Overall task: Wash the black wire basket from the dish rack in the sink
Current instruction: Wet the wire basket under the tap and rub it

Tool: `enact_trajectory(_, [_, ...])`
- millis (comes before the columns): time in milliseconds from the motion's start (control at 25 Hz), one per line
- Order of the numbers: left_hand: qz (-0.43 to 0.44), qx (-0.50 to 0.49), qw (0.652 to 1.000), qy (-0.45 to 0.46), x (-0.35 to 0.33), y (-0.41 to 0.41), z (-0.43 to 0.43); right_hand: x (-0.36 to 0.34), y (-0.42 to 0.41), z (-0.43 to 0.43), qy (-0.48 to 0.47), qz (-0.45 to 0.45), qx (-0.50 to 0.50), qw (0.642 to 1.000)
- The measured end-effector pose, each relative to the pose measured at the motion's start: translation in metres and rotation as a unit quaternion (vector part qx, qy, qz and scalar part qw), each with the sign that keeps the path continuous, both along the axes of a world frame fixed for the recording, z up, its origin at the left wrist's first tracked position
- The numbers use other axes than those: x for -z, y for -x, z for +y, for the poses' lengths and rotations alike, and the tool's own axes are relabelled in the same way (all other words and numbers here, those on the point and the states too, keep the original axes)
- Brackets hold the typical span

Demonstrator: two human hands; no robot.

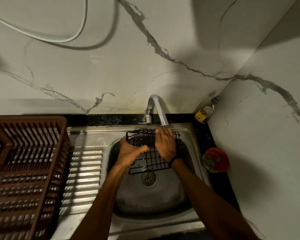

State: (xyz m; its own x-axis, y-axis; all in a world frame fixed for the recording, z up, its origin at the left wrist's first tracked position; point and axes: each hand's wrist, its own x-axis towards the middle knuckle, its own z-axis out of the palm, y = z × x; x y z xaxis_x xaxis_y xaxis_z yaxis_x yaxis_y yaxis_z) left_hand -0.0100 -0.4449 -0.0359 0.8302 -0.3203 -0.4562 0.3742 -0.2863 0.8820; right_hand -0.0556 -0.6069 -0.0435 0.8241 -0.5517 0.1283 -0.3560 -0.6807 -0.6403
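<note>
Centre frame: black wire basket [151, 158] tilted over the sink [145, 201], under the tap [157, 108]. Left grip [131, 149] clenched round its left edge; right grip [164, 144] flat on the mesh (water flow unclear). Best to rub along each wire and turn the basket for the corners.

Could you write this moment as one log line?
stage: washing | left hand: grips basket | right hand: rests on basket, near tap | place: over sink
</note>
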Motion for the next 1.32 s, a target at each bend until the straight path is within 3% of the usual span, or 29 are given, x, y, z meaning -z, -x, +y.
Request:
enact_trajectory(80, [0.000,0.009,1.000,0.000,0.002,-0.002,-0.003,-0.002,0.003,0.005,0.068,-0.012,-0.060,0.996])
enact_trajectory(360, [0.097,-0.022,0.993,0.063,-0.013,-0.010,-0.003,0.008,0.015,-0.010,0.016,0.072,-0.085,0.994])
enact_trajectory(480, [0.158,-0.056,0.983,0.079,-0.012,-0.012,0.007,0.004,0.042,-0.027,0.032,0.079,0.013,0.996])
enact_trajectory(560, [0.198,-0.070,0.973,0.092,-0.017,-0.012,0.009,-0.002,0.057,-0.046,-0.073,0.057,0.092,0.991])
enact_trajectory(680, [0.250,-0.081,0.959,0.109,-0.020,-0.008,0.010,-0.006,0.068,-0.056,-0.313,0.006,0.104,0.944])
enact_trajectory(760, [0.257,-0.077,0.957,0.106,-0.018,-0.006,0.011,-0.009,0.067,-0.058,-0.312,0.054,0.120,0.941])
enact_trajectory(880, [0.215,-0.111,0.968,0.067,-0.007,-0.002,0.002,-0.022,0.057,-0.060,-0.223,0.110,0.141,0.958])
enact_trajectory(1000, [0.107,-0.087,0.990,-0.019,-0.005,0.006,-0.003,-0.031,0.046,-0.070,-0.159,0.166,0.150,0.962])
enact_trajectory(1120, [-0.044,-0.026,0.999,-0.015,-0.027,0.013,-0.002,-0.032,0.031,-0.082,-0.122,0.216,0.175,0.953])
enact_trajectory(1320, [-0.119,0.110,0.987,-0.004,-0.033,0.007,0.004,-0.037,0.016,-0.097,-0.098,0.250,0.181,0.946])
